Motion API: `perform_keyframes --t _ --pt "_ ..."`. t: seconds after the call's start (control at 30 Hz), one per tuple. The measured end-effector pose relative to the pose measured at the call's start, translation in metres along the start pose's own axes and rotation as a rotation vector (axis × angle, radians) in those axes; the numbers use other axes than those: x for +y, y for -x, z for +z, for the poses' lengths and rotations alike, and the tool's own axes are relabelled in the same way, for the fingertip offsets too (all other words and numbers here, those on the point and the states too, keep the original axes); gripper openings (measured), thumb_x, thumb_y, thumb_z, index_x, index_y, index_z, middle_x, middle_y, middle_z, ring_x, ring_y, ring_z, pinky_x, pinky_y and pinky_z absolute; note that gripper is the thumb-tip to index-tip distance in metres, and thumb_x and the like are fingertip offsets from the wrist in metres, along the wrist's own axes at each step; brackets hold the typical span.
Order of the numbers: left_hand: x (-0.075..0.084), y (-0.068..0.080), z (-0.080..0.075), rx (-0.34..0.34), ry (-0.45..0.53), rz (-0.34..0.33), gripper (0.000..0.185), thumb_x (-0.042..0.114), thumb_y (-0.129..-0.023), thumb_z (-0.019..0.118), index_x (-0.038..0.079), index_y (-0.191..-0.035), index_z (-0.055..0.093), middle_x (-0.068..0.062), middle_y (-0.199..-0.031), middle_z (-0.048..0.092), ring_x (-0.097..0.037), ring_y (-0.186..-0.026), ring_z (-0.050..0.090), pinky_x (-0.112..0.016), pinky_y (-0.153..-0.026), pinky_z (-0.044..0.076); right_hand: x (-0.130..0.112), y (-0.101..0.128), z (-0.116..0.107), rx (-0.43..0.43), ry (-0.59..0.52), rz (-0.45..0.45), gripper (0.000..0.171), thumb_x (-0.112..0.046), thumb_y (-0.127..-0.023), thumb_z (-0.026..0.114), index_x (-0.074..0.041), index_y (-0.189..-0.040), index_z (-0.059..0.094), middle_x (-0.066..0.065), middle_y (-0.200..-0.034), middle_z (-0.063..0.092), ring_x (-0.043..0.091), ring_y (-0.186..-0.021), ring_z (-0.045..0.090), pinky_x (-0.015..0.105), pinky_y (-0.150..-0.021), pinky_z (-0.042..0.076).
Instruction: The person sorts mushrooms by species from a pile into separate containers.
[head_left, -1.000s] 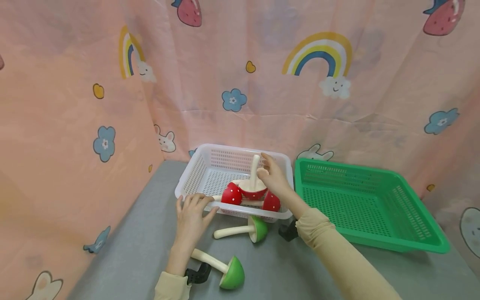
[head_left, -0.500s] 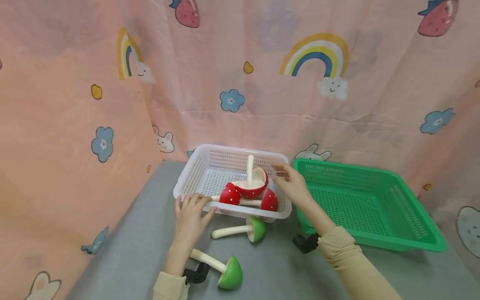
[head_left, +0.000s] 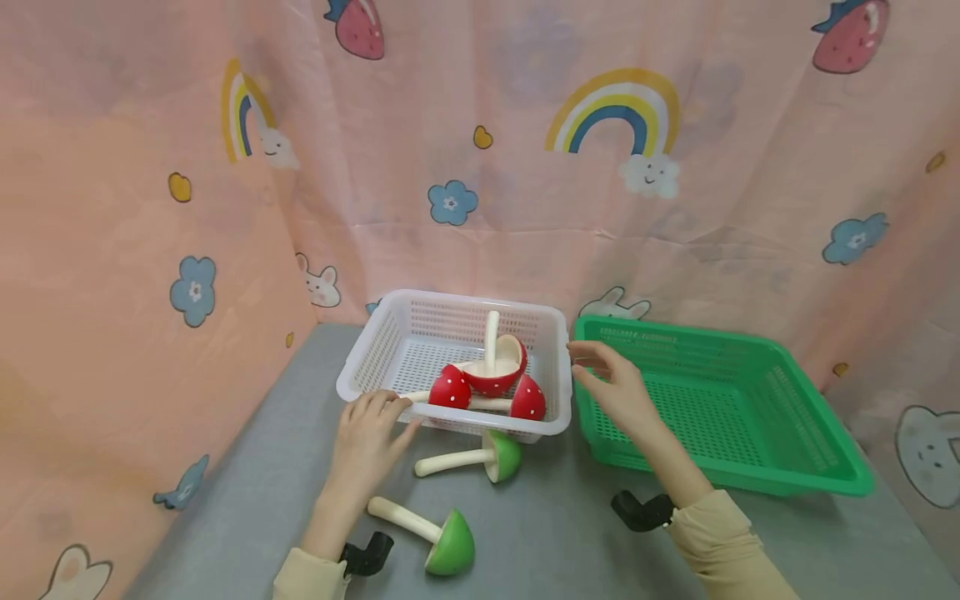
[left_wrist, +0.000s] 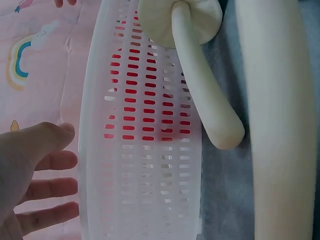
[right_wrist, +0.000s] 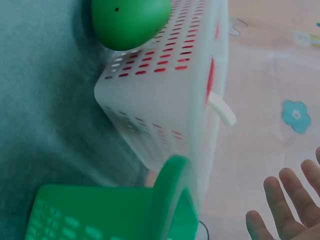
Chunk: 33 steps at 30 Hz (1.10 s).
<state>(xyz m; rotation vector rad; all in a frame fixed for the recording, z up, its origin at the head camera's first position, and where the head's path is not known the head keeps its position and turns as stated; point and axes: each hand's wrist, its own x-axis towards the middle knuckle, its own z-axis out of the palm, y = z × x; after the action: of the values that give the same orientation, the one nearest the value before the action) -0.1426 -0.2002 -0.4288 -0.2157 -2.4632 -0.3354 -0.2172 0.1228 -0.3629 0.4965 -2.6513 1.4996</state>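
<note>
Head view: the left hand rests at the near left corner of the white basket, fingers straight and lightly spread, fingertips touching the rim, gripping nothing. The left wrist view confirms this: relaxed fingers lie beside the basket's perforated wall, red showing through the slots. The right hand hangs in the air between the white basket and the green basket, over the green one's near left corner, fingers extended and loose, holding nothing; the right wrist view shows only spread fingertips against the pink curtain. Three red mushrooms sit in the white basket: one upturned on top with its pale stem pointing straight up, two more lying beneath it, caps toward the front wall. Two green mushrooms lie on the grey table outside the baskets. One lies just beside the white basket's front wall, stem pointing left. The other is nearer the person, close to the left wrist, cap to the right. The green basket stands just right of the white one, the two nearly touching. A pink curtain printed with rainbows, flowers and rabbits hangs behind and to the left.
</note>
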Motion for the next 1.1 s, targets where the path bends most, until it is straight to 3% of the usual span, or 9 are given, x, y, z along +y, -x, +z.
perform_keyframes --t 0.1,0.27,0.37,0.5,0.77,0.87,0.97,1.1 --pt "0.0 0.002 -0.004 -0.02 -0.025 0.055 0.026 0.028 -0.077 0.08 0.015 -0.098 0.072 -0.002 -0.098 0.066 -0.025 -0.097 0.06 -0.046 -0.087 0.048 0.001 0.01 -0.01 0.002 -0.034 -0.011 0.038 -0.022 -0.099 0.053 -0.01 -0.135 0.05 0.015 -0.135 0.055 0.028 -0.123 0.052 0.052 -0.107 0.039" --pt "0.001 0.01 -0.011 -0.072 -0.039 0.141 0.028 0.029 -0.077 0.08 0.015 -0.1 0.072 -0.002 -0.099 0.066 -0.025 -0.096 0.06 -0.044 -0.087 0.049 0.006 0.03 -0.029 0.039 -0.07 -0.03 0.04 -0.03 -0.1 0.051 -0.013 -0.136 0.051 0.007 -0.132 0.058 0.0 -0.117 0.053 0.021 -0.098 0.046" --pt "0.002 0.015 -0.015 -0.108 -0.041 0.184 0.028 0.029 -0.077 0.079 0.016 -0.1 0.071 0.0 -0.099 0.066 -0.023 -0.097 0.061 -0.043 -0.088 0.05 0.012 0.044 -0.04 0.077 -0.073 -0.038 0.039 -0.031 -0.1 0.051 -0.015 -0.136 0.052 -0.007 -0.126 0.06 -0.008 -0.112 0.053 0.009 -0.09 0.044" --pt "0.006 0.023 -0.02 -0.185 -0.02 0.225 0.027 0.03 -0.078 0.079 0.017 -0.1 0.072 0.004 -0.098 0.066 -0.018 -0.095 0.061 -0.04 -0.087 0.051 0.021 0.06 -0.052 0.116 -0.076 -0.006 0.038 -0.031 -0.1 0.051 -0.016 -0.134 0.054 -0.02 -0.118 0.062 -0.009 -0.11 0.055 0.007 -0.088 0.044" --pt "0.012 0.04 -0.023 -0.345 0.029 0.284 0.029 0.034 -0.08 0.076 0.021 -0.105 0.07 0.009 -0.096 0.063 -0.009 -0.091 0.058 -0.036 -0.082 0.051 0.038 0.089 -0.071 0.159 0.002 0.031 0.039 -0.029 -0.1 0.051 -0.015 -0.136 0.053 -0.018 -0.123 0.06 -0.012 -0.111 0.053 0.006 -0.085 0.043" --pt "0.012 0.047 -0.022 -0.372 0.032 0.316 0.028 0.032 -0.08 0.075 0.022 -0.106 0.07 0.01 -0.096 0.062 -0.008 -0.089 0.057 -0.036 -0.08 0.051 0.047 0.103 -0.081 0.164 0.106 0.074 0.04 -0.034 -0.1 0.05 -0.021 -0.138 0.051 -0.021 -0.128 0.056 -0.018 -0.113 0.044 0.01 -0.08 0.041" --pt "0.012 0.053 -0.02 -0.399 0.041 0.338 0.027 0.03 -0.081 0.074 0.023 -0.107 0.069 0.011 -0.097 0.062 -0.007 -0.087 0.056 -0.036 -0.079 0.05 0.055 0.114 -0.09 0.193 0.182 0.115 0.041 -0.037 -0.098 0.052 -0.026 -0.138 0.051 -0.021 -0.131 0.052 -0.024 -0.111 0.034 0.028 -0.086 0.042" --pt "0.01 0.059 -0.021 -0.441 0.069 0.335 0.029 0.027 -0.08 0.074 0.023 -0.108 0.068 0.011 -0.1 0.063 -0.007 -0.089 0.056 -0.037 -0.08 0.05 0.068 0.125 -0.097 0.257 0.203 0.158 0.044 -0.039 -0.095 0.057 -0.027 -0.137 0.052 -0.025 -0.127 0.048 -0.026 -0.107 0.028 0.057 -0.091 0.038"
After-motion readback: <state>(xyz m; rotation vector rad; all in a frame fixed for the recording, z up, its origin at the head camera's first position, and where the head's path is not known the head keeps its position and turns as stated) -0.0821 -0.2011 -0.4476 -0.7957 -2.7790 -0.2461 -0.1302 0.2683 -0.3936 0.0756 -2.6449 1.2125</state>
